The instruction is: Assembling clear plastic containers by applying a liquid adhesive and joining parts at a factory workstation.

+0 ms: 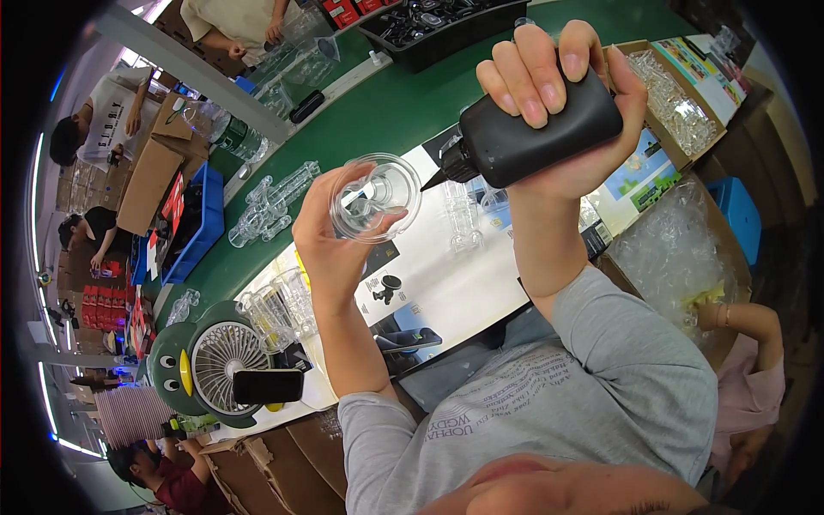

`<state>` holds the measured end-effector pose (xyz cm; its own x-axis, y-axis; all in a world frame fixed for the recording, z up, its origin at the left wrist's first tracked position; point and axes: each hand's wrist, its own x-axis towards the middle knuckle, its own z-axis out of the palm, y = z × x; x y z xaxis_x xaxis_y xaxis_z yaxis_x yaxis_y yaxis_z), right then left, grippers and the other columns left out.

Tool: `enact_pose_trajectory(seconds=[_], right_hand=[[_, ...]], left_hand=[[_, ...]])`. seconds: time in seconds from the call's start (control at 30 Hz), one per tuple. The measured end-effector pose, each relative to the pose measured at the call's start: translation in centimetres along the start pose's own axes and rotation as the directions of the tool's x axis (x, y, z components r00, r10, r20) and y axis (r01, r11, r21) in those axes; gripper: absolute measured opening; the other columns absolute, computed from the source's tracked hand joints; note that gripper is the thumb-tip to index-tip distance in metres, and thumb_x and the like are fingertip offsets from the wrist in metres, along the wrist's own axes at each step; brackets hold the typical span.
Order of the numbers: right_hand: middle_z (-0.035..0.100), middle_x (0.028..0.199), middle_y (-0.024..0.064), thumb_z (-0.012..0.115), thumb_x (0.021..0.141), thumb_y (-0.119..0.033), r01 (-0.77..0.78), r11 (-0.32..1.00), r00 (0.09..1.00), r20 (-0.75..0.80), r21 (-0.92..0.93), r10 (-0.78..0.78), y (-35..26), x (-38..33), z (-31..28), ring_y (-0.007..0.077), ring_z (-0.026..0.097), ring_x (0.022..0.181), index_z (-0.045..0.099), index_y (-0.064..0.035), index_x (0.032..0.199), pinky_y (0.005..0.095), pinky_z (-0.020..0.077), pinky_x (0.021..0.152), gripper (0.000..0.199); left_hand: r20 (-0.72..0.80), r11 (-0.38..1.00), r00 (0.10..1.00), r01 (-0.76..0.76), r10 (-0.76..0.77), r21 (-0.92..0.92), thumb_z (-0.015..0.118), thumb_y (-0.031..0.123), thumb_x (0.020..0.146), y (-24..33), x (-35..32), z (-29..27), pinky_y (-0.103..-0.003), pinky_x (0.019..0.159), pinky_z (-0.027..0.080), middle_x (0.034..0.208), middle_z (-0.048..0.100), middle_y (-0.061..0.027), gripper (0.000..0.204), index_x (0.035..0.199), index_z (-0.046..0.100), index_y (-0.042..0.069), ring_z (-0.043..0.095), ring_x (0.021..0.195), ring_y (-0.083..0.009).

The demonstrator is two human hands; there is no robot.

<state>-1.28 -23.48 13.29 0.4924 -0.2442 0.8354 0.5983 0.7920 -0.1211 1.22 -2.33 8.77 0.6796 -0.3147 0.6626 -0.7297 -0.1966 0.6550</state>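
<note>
Grey sleeves nearest the lens, forearms reaching up from the lower edge. Left hand (330, 232) closed around a clear plastic cup-shaped part (375, 196), fingers curled on its rim, open mouth facing the camera. Right hand (562, 94) wrapped tight around a black squeeze bottle (536, 129), held tipped with its nozzle pointing down-left, the tip just beside the clear part. Below the left hand: a green bird-shaped desk fan (215, 360) and a row of clear parts (275, 313). Beyond both hands, the green table (386, 103). Past the right hand, a cardboard box of clear pieces (678, 99); further off, a black tray (438, 30).
</note>
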Motion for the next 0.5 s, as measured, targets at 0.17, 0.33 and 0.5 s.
enact_pose_trajectory(seconds=[0.17, 0.33, 0.5], right_hand=[[0.043, 0.064, 0.0019, 0.033, 0.090, -0.032, 0.005, 1.000, 1.000, 0.001, 0.016, -0.005, -0.1, 0.1, 0.0, 0.0096, 0.038, 0.054, 0.043, -0.0098, 0.075, 0.0242, 0.0340, 0.057, 0.028], [0.043, 0.064, 0.0020, 0.032, 0.090, -0.031, -0.001, 1.000, 1.000, -0.003, 0.021, 0.001, 0.0, 0.0, 0.0, 0.0097, 0.038, 0.054, 0.043, -0.0098, 0.075, 0.0242, 0.0342, 0.058, 0.028], [0.043, 0.064, 0.0019, 0.032, 0.090, -0.031, -0.012, 1.000, 1.000, -0.003, 0.027, 0.012, -0.1, 0.1, 0.2, 0.0097, 0.038, 0.054, 0.043, -0.0099, 0.075, 0.0242, 0.0343, 0.058, 0.028]], left_hand=[[-0.007, 0.969, 0.998, 0.065, -0.069, -0.237, 0.083, -0.001, 0.051, 0.2, 0.0, -0.1, -0.034, 0.089, 0.045, 0.102, 0.063, -0.0142, 0.060, 0.102, 0.052, 0.001, 0.060, 0.098, -0.0233], [0.052, 0.942, 0.995, 0.102, -0.090, -0.319, 0.083, -0.002, 0.052, 0.1, 0.1, -0.5, -0.036, 0.092, 0.043, 0.102, 0.063, -0.0168, 0.062, 0.103, 0.048, 0.002, 0.059, 0.102, -0.0263], [0.064, 0.953, 0.997, 0.064, -0.047, -0.295, 0.080, -0.003, 0.051, -0.6, 0.2, -1.3, -0.035, 0.093, 0.041, 0.106, 0.059, -0.0149, 0.059, 0.103, 0.054, -0.002, 0.056, 0.103, -0.0245]])
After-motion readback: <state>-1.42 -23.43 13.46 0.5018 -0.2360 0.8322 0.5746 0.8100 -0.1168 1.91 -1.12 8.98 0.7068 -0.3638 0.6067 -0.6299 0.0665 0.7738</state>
